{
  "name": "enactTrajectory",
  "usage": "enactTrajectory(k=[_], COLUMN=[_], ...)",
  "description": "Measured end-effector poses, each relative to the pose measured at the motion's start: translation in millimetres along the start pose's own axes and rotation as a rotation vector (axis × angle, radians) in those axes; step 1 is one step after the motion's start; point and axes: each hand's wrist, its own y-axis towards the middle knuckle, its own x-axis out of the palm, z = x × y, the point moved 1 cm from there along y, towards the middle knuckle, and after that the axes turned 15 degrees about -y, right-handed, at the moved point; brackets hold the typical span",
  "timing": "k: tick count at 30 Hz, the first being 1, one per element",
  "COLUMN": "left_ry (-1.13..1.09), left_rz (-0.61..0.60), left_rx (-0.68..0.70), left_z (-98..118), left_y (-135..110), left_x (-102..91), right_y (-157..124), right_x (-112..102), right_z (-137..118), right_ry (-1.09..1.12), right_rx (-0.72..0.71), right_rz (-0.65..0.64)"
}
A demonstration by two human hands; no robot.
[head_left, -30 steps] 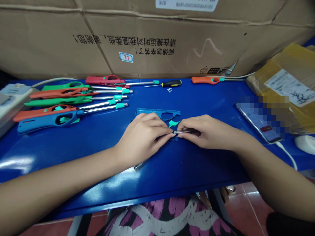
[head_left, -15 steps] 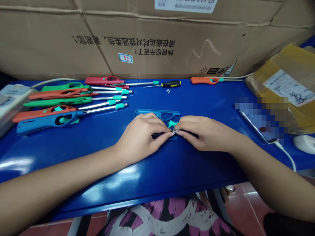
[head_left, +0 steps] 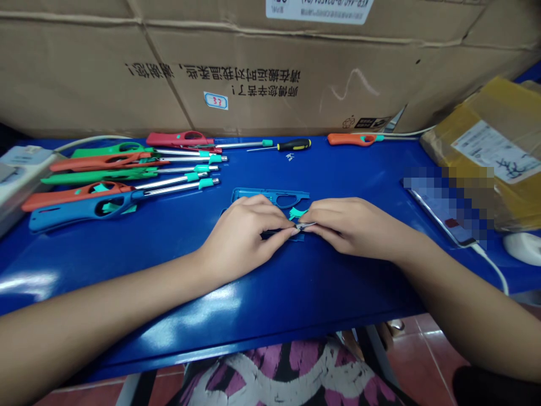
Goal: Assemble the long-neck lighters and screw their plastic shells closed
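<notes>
My left hand (head_left: 249, 231) and my right hand (head_left: 349, 225) meet over the table, fingertips almost touching. Between them is a small silver metal piece (head_left: 306, 225), pinched by both thumbs and forefingers; its exact kind is too small to make out. A dark part shows beneath my left fingers. Just beyond the hands lies an open blue lighter casing half (head_left: 291, 198). Another blue casing piece (head_left: 299, 238) sits under my left hand, mostly hidden. A teal plastic part (head_left: 297, 213) is beside my right fingertips.
Several long-necked lighters (head_left: 80, 198) lie at the left, near a white power strip (head_left: 21, 175). Farther back are a screwdriver (head_left: 295, 145), small screws (head_left: 289, 157) and an orange lighter (head_left: 349, 138). A cardboard box (head_left: 253, 51) backs the table; a phone (head_left: 443, 214) lies right.
My right fingers have shifted slightly, and more of the silver piece now shows between the hands. My left hand holds almost the same position.
</notes>
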Motion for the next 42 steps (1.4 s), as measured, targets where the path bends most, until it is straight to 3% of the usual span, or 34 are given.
enactTrajectory(k=[13, 20, 42], left_ry=[0.014, 0.045, 0.1], left_rz=[-0.008, -0.003, 0.08], left_rx=[-0.027, -0.035, 0.059], left_z=[-2.8, -2.4, 2.9], left_y=[0.0, 0.0, -0.4], left_x=[2.6, 1.8, -0.5], right_y=[-1.1, -1.6, -2.5], right_x=[1.0, 1.1, 2.4], right_z=[-0.5, 0.9, -1.8], right_ry=[-0.138, -0.082, -0.139], right_rx=[0.002, 0.006, -0.049], right_rz=[-0.018, -0.046, -0.009])
